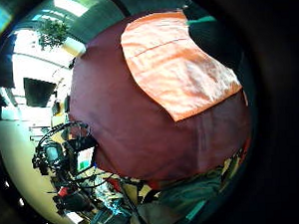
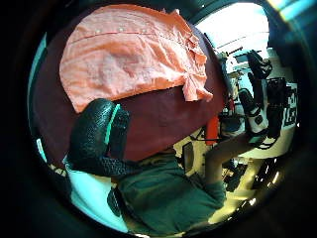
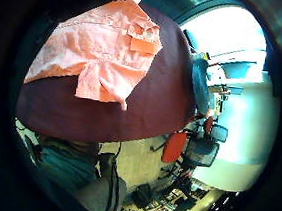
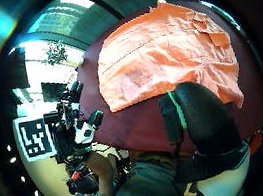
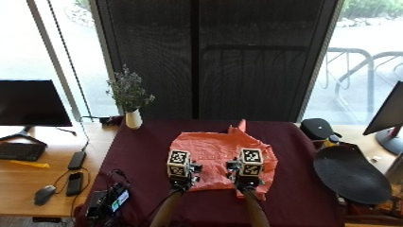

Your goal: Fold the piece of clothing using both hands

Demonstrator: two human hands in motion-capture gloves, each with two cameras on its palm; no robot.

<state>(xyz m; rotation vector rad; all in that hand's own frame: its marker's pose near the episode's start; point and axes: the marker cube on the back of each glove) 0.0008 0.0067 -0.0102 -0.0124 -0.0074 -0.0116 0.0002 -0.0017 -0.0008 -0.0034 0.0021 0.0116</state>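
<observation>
Taking the shirt (image 5: 222, 158) as the landmark: the person's two forearms are reaching up from the near edge of the table (image 5: 144, 156), and the left hand (image 5: 179, 172) and right hand (image 5: 249, 172) are hovering side by side over the shirt's near hem. Whether their fingers are curled, straight or gripping cloth cannot be told; in the thumb side palm views a black gloved finger (image 2: 96, 134) is showing above the maroon cloth just short of the hem, and another gloved finger (image 4: 201, 121) is doing the same, neither one touching the fabric.

The shirt, salmon orange, is lying spread and somewhat rumpled on the maroon tablecloth, roughly at the table's middle, with a collar or sleeve tip (image 5: 241, 126) poking up at its far edge.

Beyond the shirt's far left corner a white vase with a green sprig (image 5: 132, 111) is standing. Well to the shirt's left a black monitor (image 5: 31, 104) is sitting on a wooden desk (image 5: 38, 165).
</observation>
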